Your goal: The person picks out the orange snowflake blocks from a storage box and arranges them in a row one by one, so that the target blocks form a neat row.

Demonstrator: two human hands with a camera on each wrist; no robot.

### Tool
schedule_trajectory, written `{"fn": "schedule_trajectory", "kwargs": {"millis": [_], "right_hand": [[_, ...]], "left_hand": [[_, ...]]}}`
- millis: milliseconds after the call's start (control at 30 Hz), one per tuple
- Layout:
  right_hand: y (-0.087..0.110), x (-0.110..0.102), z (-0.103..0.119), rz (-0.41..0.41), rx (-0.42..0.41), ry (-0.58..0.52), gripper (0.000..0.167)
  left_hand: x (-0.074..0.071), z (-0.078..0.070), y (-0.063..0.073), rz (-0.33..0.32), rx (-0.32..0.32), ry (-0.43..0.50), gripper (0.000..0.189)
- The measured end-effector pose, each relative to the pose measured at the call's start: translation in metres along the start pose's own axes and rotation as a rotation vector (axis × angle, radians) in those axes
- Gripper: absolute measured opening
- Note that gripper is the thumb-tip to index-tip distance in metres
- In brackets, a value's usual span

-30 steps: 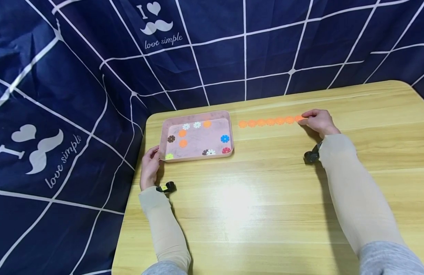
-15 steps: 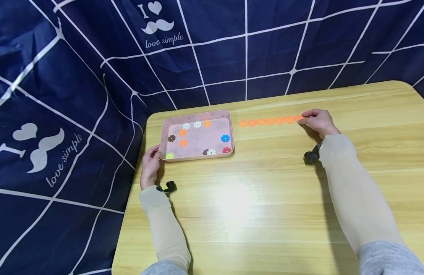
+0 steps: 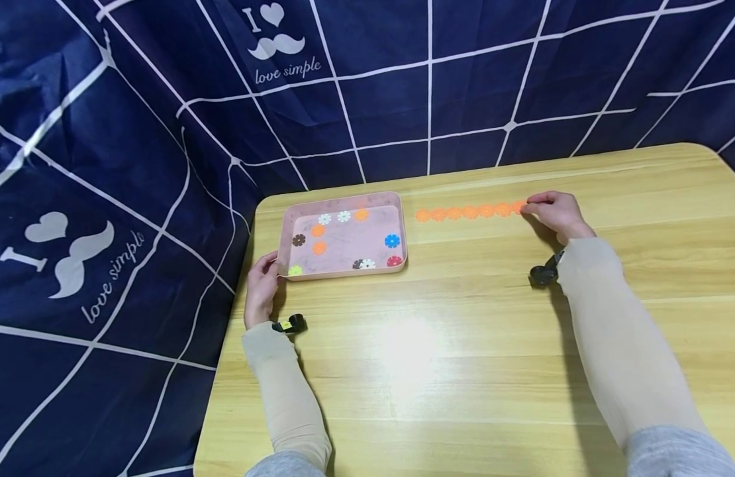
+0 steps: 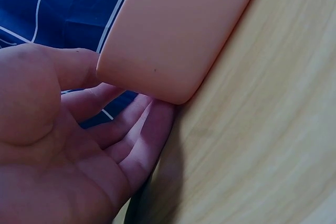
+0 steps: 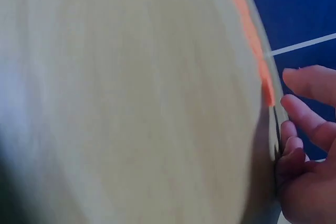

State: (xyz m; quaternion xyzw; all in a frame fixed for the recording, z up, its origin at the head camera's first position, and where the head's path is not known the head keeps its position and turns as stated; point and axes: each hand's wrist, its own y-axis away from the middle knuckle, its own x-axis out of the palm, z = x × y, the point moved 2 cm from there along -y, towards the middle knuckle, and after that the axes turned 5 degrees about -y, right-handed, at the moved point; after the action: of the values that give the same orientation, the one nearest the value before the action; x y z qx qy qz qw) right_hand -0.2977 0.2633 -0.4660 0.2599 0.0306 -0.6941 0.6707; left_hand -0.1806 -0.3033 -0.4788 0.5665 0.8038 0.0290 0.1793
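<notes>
Several orange flower-edged discs [image 3: 470, 212] form a long row on the table, to the right of a shallow pink tray [image 3: 355, 271]. My right hand [image 3: 557, 213] is at the row's right end. In the right wrist view, a gap shows between thumb and index fingertip, with the orange strip [image 5: 252, 35] just beyond them and nothing pinched. My left hand [image 3: 261, 291] holds the tray's near left corner. There, in the left wrist view, the thumb lies at the tray wall's [image 4: 168, 30] upper edge and the fingers reach round its lower end.
Inside the tray lie loose notched discs: orange [image 3: 319, 248], white [image 3: 343, 216], brown [image 3: 298, 240], blue [image 3: 392, 241], red [image 3: 394, 261] and yellow-green [image 3: 294, 270]. A dark blue curtain [image 3: 379, 86] with white lines borders the wooden table [image 3: 439, 371] behind and on the left.
My right hand has drawn slightly right, so more of the last orange disc shows. The left hand and the tray stay in place; the view has shifted a little.
</notes>
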Motion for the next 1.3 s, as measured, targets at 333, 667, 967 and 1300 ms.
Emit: {"fn": "schedule_trajectory", "kwargs": {"millis": [333, 667, 967, 1300], "right_hand": [[0.009, 0.007, 0.026, -0.075, 0.062, -0.646, 0.013], [0.024, 0.117, 0.098, 0.004, -0.135, -0.754, 0.007], [0.045, 0.216, 0.124, 0.122, -0.297, -0.477, 0.025], [0.066, 0.291, 0.131, 0.311, -0.649, 0.099, 0.026]], "left_hand": [[0.001, 0.001, 0.000, 0.006, 0.013, 0.018, 0.039], [0.000, 0.001, -0.001, 0.008, 0.029, 0.030, 0.038], [-0.002, 0.001, -0.004, -0.003, 0.045, 0.038, 0.038], [0.000, -0.001, -0.002, -0.003, 0.036, 0.022, 0.038]]}}
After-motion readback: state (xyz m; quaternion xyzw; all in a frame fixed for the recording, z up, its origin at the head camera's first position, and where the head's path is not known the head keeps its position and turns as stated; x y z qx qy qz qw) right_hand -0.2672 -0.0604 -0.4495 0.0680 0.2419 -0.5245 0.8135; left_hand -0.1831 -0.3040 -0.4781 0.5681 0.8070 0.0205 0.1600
